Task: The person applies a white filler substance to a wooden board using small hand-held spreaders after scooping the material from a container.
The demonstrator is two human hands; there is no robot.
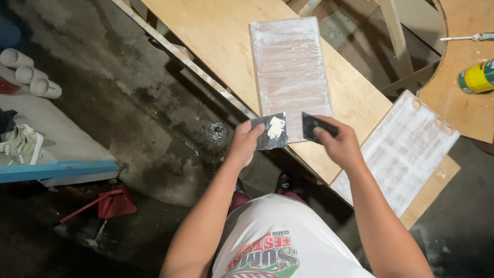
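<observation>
Holding two small scrapers over the near edge of the plywood bench, we keep both hands closed on tools. Our left hand grips a flat metal blade carrying a dab of pale putty. Our right hand pinches a darker scraper, its edge turned toward the putty.

Coated board lies straight ahead of the hands, just beyond the two blades, long axis running away from us. Its near end touches or sits just under the blade tips; which, we cannot tell. Both hands are about equally close, the right a shade nearer its middle. A second whitened board lies to our right, angled, hanging past the bench edge.

Hidden: right fingers cover most of the dark scraper. A can at far right is cut off by the frame. The floor below is dim, the red dustpan barely legible.
</observation>
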